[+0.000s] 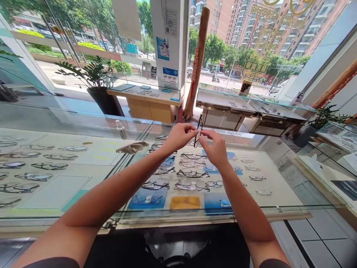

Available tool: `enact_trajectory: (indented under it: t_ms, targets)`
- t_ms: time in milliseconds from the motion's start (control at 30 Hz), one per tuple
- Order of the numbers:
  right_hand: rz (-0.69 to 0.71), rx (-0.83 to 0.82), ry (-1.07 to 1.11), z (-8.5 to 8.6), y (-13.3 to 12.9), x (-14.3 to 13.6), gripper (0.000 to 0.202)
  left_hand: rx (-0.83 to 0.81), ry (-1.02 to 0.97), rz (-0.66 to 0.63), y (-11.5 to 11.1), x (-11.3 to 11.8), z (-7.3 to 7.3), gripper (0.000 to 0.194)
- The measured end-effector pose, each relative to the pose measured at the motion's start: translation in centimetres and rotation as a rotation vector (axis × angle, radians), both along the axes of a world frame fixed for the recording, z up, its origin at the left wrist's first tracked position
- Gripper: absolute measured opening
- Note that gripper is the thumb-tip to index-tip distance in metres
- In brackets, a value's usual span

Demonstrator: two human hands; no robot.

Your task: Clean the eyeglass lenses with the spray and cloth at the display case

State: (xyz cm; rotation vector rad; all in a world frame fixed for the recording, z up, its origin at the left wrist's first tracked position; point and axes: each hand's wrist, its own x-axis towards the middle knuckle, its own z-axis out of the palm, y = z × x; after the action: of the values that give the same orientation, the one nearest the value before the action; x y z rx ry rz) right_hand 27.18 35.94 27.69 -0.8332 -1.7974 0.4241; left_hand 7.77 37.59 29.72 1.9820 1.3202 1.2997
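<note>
Above the glass display counter, a pair of dark-framed eyeglasses (200, 121) is held up edge-on between both hands. My left hand (182, 136) is closed, with its thumb and fingertips pinching the eyeglasses near their middle. My right hand (215, 147) grips them from the other side, its fingers bent around the lower part. Fingers partly cover the lenses, and a small pale spot shows between the fingertips. Beneath the hands, rows of eyeglasses (192, 173) lie inside the glass-topped counter. A crumpled brown-grey cloth (132, 147) rests on the glass, left of my left hand.
A small white spray bottle (121, 129) stands on the glass top (83, 124) behind the cloth. Blue cards (147, 201) and a yellow block (185, 203) lie inside the counter's front. Beyond are a potted plant (102, 85), a leaning wooden post (198, 59) and another display case (223, 98).
</note>
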Motion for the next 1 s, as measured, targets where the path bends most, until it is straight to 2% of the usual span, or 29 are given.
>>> enact_trajectory:
  t_ms: [67, 133, 200, 333, 433, 533, 733, 1000]
  targets:
    - [-0.026, -0.029, 0.028, -0.5, 0.8, 1.3, 0.022, 0.005, 0.086, -0.011, 1.0, -0.3, 0.1, 0.025]
    - [-0.124, -0.066, 0.047, -1.4, 1.8, 2.7, 0.031, 0.01, 0.222, -0.053, 2.1, -0.5, 0.2, 0.023]
    - [-0.23, -0.111, 0.071, -2.6, 2.9, 4.0, 0.042, -0.007, 0.439, -0.111, 3.3, -0.5, 0.2, 0.023]
    - [-0.286, -0.177, 0.097, -5.2, 4.6, 5.7, 0.045, -0.092, 0.795, -0.181, 5.4, 0.0, -0.6, 0.022]
    - [-0.298, -0.211, 0.087, -6.5, 5.4, 5.9, 0.044, -0.134, 0.894, -0.181, 6.7, 0.6, -1.8, 0.021]
    - [-0.293, -0.222, 0.066, -7.1, 5.8, 5.8, 0.042, -0.171, 0.986, -0.171, 7.7, 0.9, -2.9, 0.023]
    - [-0.274, -0.202, 0.029, -7.2, 5.8, 5.5, 0.04, -0.225, 1.097, -0.159, 8.9, 1.0, -4.3, 0.024]
    - [-0.28, -0.201, 0.011, -7.0, 5.7, 5.4, 0.04, -0.245, 1.143, -0.18, 9.3, 1.0, -5.3, 0.023]
